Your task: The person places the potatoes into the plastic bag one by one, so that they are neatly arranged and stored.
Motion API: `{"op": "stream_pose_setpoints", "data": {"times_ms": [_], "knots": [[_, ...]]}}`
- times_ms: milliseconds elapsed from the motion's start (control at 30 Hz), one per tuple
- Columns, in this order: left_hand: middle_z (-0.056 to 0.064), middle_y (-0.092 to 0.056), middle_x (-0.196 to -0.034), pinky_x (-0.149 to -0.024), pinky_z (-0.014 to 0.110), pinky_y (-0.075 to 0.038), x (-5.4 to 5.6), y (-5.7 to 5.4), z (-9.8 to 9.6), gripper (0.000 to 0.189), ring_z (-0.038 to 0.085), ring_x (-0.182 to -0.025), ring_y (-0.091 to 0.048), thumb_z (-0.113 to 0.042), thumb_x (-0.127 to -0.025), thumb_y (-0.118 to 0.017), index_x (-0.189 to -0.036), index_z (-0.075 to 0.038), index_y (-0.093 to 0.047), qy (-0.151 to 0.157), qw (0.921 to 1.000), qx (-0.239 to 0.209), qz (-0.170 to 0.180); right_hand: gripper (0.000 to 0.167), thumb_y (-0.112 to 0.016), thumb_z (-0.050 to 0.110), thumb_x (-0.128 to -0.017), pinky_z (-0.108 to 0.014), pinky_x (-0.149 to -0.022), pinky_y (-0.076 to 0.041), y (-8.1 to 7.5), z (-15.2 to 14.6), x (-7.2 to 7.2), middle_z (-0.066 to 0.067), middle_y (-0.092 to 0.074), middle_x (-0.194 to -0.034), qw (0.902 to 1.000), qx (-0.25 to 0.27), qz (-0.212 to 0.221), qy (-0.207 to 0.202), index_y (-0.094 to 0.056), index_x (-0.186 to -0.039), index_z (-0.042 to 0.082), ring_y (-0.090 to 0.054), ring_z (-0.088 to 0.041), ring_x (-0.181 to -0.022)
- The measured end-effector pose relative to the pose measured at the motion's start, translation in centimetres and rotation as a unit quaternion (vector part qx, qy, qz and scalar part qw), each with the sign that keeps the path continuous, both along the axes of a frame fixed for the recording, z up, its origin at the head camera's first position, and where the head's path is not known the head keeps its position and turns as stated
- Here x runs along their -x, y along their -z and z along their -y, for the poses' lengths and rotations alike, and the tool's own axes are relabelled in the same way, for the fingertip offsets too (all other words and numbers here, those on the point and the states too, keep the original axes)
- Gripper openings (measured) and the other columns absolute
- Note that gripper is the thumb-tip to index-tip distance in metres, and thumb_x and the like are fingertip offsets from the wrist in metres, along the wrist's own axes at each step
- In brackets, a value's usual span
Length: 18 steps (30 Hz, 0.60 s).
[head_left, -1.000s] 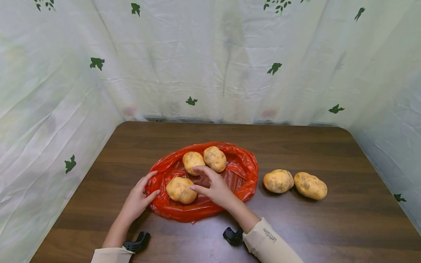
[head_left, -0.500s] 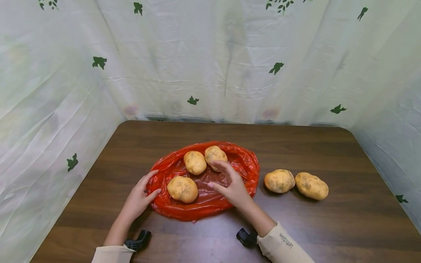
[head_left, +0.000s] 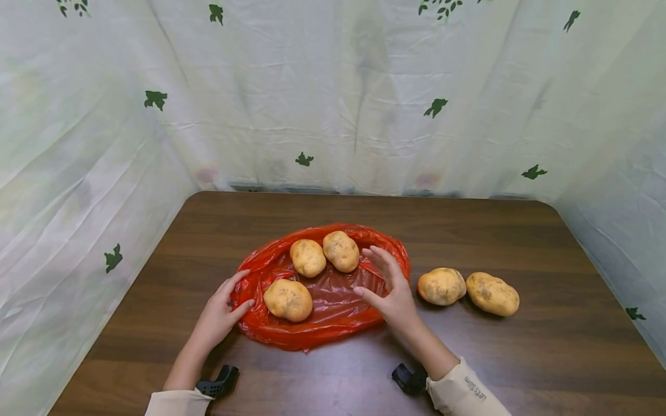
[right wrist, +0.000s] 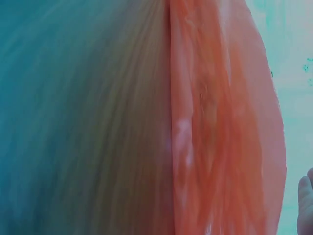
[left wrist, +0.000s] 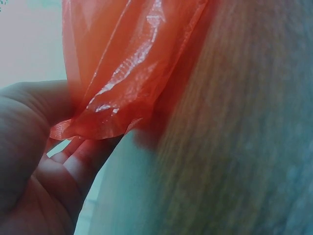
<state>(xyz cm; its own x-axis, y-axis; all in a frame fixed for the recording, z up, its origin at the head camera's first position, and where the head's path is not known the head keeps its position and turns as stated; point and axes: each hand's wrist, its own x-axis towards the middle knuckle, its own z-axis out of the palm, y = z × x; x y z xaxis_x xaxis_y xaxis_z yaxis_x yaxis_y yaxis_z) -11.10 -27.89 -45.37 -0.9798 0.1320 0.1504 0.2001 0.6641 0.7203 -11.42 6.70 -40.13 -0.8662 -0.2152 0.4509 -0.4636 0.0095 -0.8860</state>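
Note:
A red plastic bag (head_left: pixel 333 332) lies spread open on the table with three potatoes inside. One potato (head_left: pixel 288 300) sits at the front left of it; another potato (head_left: pixel 308 258) and a third potato (head_left: pixel 341 252) lie side by side at the back. My left hand (head_left: pixel 221 309) holds the bag's left edge, thumb on the inner side and fingers outside; the left wrist view has the red film (left wrist: pixel 117 73) between thumb and fingers. My right hand (head_left: pixel 395 292) hovers over the bag's right part, thumb and fingers spread, holding nothing. In the right wrist view, only its fingertips (right wrist: pixel 305 200) show.
To the right of the bag, two more potatoes rest on the brown wooden table (head_left: pixel 520 370): a rounder potato (head_left: pixel 441 286) and, next to it, a longer potato (head_left: pixel 492 294). A pale curtain (head_left: pixel 333 104) with green leaf prints hangs behind the table and along both sides.
My right hand has moved right, from beside the front potato across the bag to its right edge, with the fingers spread. The left hand and all the potatoes have stayed in place.

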Motion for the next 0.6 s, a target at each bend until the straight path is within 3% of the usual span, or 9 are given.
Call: {"op": "stream_pose_setpoints", "data": {"times_ms": [300, 600], "knots": [[0.020, -0.041, -0.128, -0.076, 0.047, -0.049, 0.0, 0.0, 0.1, 0.062, 0.040, -0.108, -0.047, -0.010, -0.080, -0.067, -0.134, -0.012, -0.037, -0.001, 1.0000, 0.003, 0.001, 0.072, -0.065, -0.019, -0.069, -0.039, -0.102, -0.028, -0.1, -2.5, -0.2, -0.027, -0.040, -0.128, 0.9985, 0.003, -0.036, 0.041, -0.027, -0.130, -0.011, -0.036, -0.030, -0.122], [0.021, -0.040, -0.128, -0.076, 0.047, -0.049, 0.0, 0.0, 0.0, 0.062, 0.042, -0.108, -0.047, -0.011, -0.081, -0.067, -0.135, -0.012, -0.036, -0.002, 1.0000, 0.002, 0.005, 0.074, -0.065, -0.023, -0.066, -0.038, -0.101, -0.031, 0.0, -5.1, -0.7, -0.028, -0.041, -0.126, 0.9943, -0.001, -0.057, 0.091, -0.030, -0.130, -0.010, -0.039, -0.033, -0.119]]}}
